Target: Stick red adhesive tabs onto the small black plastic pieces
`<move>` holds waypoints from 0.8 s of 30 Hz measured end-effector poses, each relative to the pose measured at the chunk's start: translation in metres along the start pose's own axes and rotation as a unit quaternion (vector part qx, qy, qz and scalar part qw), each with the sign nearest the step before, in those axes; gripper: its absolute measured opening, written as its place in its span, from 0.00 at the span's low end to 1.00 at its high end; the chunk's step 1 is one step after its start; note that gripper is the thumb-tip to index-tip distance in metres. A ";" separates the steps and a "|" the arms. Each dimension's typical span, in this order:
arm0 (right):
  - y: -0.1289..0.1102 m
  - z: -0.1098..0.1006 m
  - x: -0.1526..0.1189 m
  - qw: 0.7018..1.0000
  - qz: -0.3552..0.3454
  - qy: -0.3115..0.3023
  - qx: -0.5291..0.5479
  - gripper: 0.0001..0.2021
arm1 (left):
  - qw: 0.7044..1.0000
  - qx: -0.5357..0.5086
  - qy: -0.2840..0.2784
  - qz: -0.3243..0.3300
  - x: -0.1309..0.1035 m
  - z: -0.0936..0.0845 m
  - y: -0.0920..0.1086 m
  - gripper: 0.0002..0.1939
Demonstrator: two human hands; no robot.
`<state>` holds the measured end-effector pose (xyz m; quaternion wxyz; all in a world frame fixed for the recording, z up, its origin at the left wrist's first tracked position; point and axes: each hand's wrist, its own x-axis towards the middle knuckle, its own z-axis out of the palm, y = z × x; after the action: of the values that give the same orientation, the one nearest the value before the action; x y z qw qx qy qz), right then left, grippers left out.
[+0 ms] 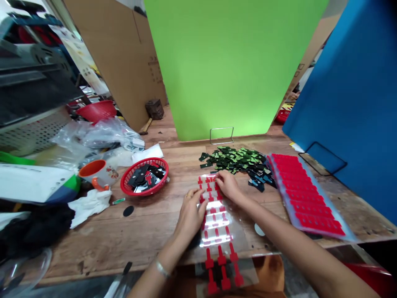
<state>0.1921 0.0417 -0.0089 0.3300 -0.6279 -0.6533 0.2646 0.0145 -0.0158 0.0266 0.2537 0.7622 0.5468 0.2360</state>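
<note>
A clear plastic sheet lies lengthwise before me, its near end hanging over the table edge. Columns of red T-shaped pieces run along it. My left hand rests on the sheet's left side, fingers apart, thumb and forefinger over the red pieces. At the far right corner, my right hand has its fingers bent together at a red piece; anything between the fingertips is hidden. Just beyond lies a heap of small dark green pieces, with dark blue-marked pieces at its right.
To the right lies a plastic sheet covered with red pieces. On the left are a red basket of dark scraps, a mug, crumpled tissue and plastic bags. Green and blue panels stand behind.
</note>
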 end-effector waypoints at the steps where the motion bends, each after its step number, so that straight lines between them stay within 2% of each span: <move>1: 0.000 0.007 0.006 1.000 -0.001 0.000 -0.016 0.06 | 1.000 0.020 -0.006 0.003 0.011 0.005 0.000 0.16; 5: 0.001 0.023 0.020 0.997 0.013 -0.015 -0.078 0.07 | 0.997 0.078 -0.029 0.000 0.045 0.020 -0.009 0.16; 8: 0.001 0.028 0.027 0.992 0.033 -0.027 -0.120 0.05 | 0.995 0.092 -0.037 -0.006 0.056 0.026 -0.014 0.15; 17: -0.003 0.025 0.048 0.978 0.059 -0.083 -0.182 0.04 | 0.990 0.124 -0.073 -0.009 0.063 0.022 -0.017 0.20; 24: -0.006 0.026 0.031 0.980 0.031 -0.062 -0.189 0.08 | 0.984 0.154 -0.086 0.010 0.067 0.020 -0.022 0.23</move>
<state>0.1688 0.0742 -0.0174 0.1561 -0.6813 -0.6910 0.1845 0.0311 0.0511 0.0032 0.1771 0.8151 0.5450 0.0854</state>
